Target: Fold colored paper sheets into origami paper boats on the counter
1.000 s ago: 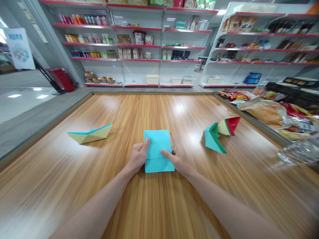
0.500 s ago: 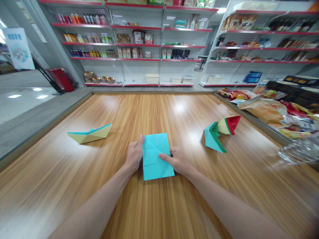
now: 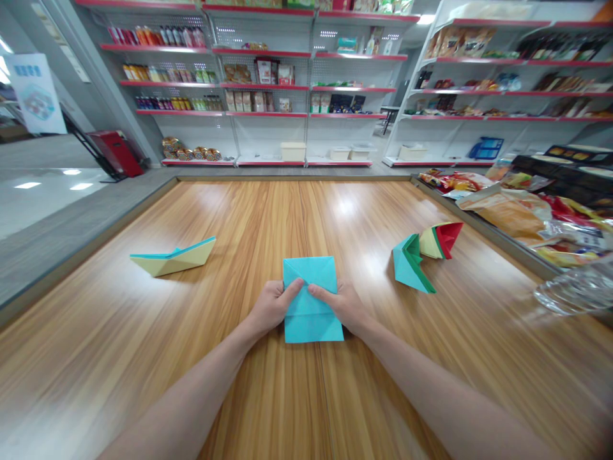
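Observation:
A folded blue sheet of paper (image 3: 313, 326), roughly rectangular and marked with crease lines, is held above the middle of the wooden table (image 3: 230, 217). My left hand (image 3: 272, 306) grips its left edge, with the thumb lying on the front face. On the opposite edge, my right hand (image 3: 347, 306) holds the sheet the same way, the two thumb tips close together near the centre. The other fingers of both hands are hidden behind the paper.
A yellow and blue paper boat (image 3: 175, 259) rests on the left. To the right stand a blue and green folded paper piece (image 3: 410, 265) and a yellow and red one (image 3: 440, 241). Snack packets (image 3: 517, 214) and clear plastic (image 3: 577, 291) line the right edge. Stocked shelves (image 3: 263, 86) stand behind.
The blue paper has shifted slightly right and sits straighter. My left hand has slid down its edge, and the left thumb has moved from the top corner onto the front face.

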The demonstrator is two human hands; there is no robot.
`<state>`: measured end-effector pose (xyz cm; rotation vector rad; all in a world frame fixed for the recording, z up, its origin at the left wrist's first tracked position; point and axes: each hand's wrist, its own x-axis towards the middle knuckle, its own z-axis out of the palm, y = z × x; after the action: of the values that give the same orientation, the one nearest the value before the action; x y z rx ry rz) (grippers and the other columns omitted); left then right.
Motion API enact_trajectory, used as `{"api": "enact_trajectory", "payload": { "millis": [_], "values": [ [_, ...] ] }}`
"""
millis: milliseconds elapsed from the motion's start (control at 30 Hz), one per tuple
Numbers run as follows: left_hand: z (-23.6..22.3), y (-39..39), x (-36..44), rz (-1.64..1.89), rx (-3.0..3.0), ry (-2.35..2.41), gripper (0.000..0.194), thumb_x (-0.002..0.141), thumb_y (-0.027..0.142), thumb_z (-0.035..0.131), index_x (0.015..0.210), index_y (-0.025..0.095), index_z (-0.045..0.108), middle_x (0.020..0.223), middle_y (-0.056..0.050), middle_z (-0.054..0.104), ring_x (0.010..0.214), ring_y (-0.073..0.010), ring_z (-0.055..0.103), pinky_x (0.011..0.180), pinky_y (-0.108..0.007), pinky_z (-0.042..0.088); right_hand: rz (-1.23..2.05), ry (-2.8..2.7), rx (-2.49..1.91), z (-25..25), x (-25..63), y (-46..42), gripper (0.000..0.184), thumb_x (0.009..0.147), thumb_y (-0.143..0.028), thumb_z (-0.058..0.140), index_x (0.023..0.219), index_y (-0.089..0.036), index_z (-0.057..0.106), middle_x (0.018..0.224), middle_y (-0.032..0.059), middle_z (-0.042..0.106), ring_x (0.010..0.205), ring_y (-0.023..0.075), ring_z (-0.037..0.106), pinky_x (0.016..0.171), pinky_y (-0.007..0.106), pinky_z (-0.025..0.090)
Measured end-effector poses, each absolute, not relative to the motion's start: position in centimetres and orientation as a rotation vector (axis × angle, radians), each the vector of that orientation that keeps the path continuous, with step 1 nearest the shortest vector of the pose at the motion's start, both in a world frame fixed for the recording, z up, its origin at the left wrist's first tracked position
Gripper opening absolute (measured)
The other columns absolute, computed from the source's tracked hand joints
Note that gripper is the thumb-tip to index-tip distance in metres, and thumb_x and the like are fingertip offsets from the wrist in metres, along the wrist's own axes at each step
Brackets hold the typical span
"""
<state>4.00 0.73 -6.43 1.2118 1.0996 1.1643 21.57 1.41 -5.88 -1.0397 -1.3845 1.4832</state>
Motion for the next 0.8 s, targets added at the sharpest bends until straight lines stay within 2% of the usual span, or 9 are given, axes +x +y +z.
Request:
{"api": "enact_trajectory", "payload": {
  "millis": [167, 333, 433, 533, 600, 667, 733, 800],
  "values": [
    [-6.5, 1.0, 3.9, 1.282, 1.081, 1.118, 0.051, 0.073, 0.051, 0.063, 0.045, 0.017, 0.036, 0.042, 0.006, 0.034, 0.036, -0.0044, 0.027, 0.036, -0.02, 0.016, 1.577, -1.423, -1.006, -5.6, 21.6, 1.5, 0.039, 0.072, -0.046, 0.069, 0.088, -0.011, 0.071, 0.088, 0.0103, 0.071, 0.076, 0.0214, 0.067, 0.068, 0.034, 0.055],
    [-6.4, 1.6, 3.6, 1.427, 0.92, 1.129, 0.05, 0.075, 0.057, 0.059, 0.05, 0.017, 0.041, 0.043, 0.005, 0.042, 0.037, -0.006, 0.034, 0.036, -0.019, 0.025, 1.659, -1.427, -0.908, -5.5, 21.8, 1.5, 0.039, 0.074, -0.047, 0.066, 0.094, -0.014, 0.07, 0.086, 0.0066, 0.071, 0.076, 0.0194, 0.066, 0.07, 0.033, 0.054],
    [-6.6, 1.8, 3.6, 1.427, 0.893, 1.103, 0.05, 0.074, 0.061, 0.058, 0.053, 0.017, 0.048, 0.047, 0.002, 0.05, 0.04, -0.0091, 0.044, 0.038, -0.02, 0.032, 1.511, -1.444, -0.969, -5.7, 21.8, 1.4, 0.034, 0.075, -0.047, 0.065, 0.083, -0.014, 0.071, 0.075, 0.0036, 0.068, 0.065, 0.0168, 0.063, 0.058, 0.028, 0.051],
    [-6.8, 2.1, 3.6, 1.394, 0.889, 1.029, 0.056, 0.075, 0.069, 0.048, 0.065, 0.015, 0.058, 0.058, -0.004, 0.061, 0.054, -0.0155, 0.058, 0.046, -0.022, 0.042, 1.15, -1.406, -1.093, -6.2, 21.7, 1.4, 0.031, 0.077, -0.045, 0.064, 0.072, -0.015, 0.071, 0.065, 0.0014, 0.064, 0.06, 0.0164, 0.059, 0.052, 0.026, 0.046],
    [-6.7, 2.3, 3.5, 1.373, 0.888, 0.94, 0.061, 0.078, 0.071, 0.04, 0.077, 0.015, 0.063, 0.073, -0.008, 0.067, 0.072, -0.0199, 0.064, 0.056, -0.026, 0.049, 0.947, -1.348, -1.14, -6.4, 21.6, 1.3, 0.028, 0.078, -0.043, 0.063, 0.078, -0.017, 0.073, 0.07, 0.0017, 0.067, 0.066, 0.019, 0.06, 0.058, 0.029, 0.049],
    [-6.4, 2.5, 3.4, 1.393, 0.843, 0.863, 0.061, 0.081, 0.068, 0.038, 0.089, 0.014, 0.064, 0.091, -0.012, 0.068, 0.092, -0.0228, 0.063, 0.072, -0.031, 0.051, 0.838, -1.292, -1.154, -6.5, 21.6, 1.3, 0.026, 0.079, -0.041, 0.063, 0.09, -0.02, 0.074, 0.081, 0.0016, 0.071, 0.076, 0.0226, 0.063, 0.07, 0.035, 0.051],
    [-5.8, 2.4, 3.1, 1.374, 0.734, 0.809, 0.059, 0.084, 0.064, 0.038, 0.099, 0.013, 0.062, 0.106, -0.015, 0.065, 0.106, -0.0242, 0.058, 0.086, -0.035, 0.048, 0.783, -1.269, -1.126, -6.4, 21.7, 1.3, 0.025, 0.08, -0.038, 0.063, 0.099, -0.024, 0.072, 0.092, 0.0007, 0.072, 0.087, 0.0253, 0.064, 0.081, 0.039, 0.051],
    [-5.1, 2.2, 2.7, 1.177, 0.63, 0.696, 0.059, 0.085, 0.062, 0.039, 0.107, 0.011, 0.059, 0.115, -0.018, 0.061, 0.111, -0.0273, 0.056, 0.094, -0.039, 0.043, 0.757, -1.334, -1.037, -6.2, 21.8, 1.2, 0.023, 0.083, -0.032, 0.059, 0.103, -0.028, 0.071, 0.105, 0.0002, 0.069, 0.102, 0.026, 0.061, 0.092, 0.043, 0.047]
  ]
}}
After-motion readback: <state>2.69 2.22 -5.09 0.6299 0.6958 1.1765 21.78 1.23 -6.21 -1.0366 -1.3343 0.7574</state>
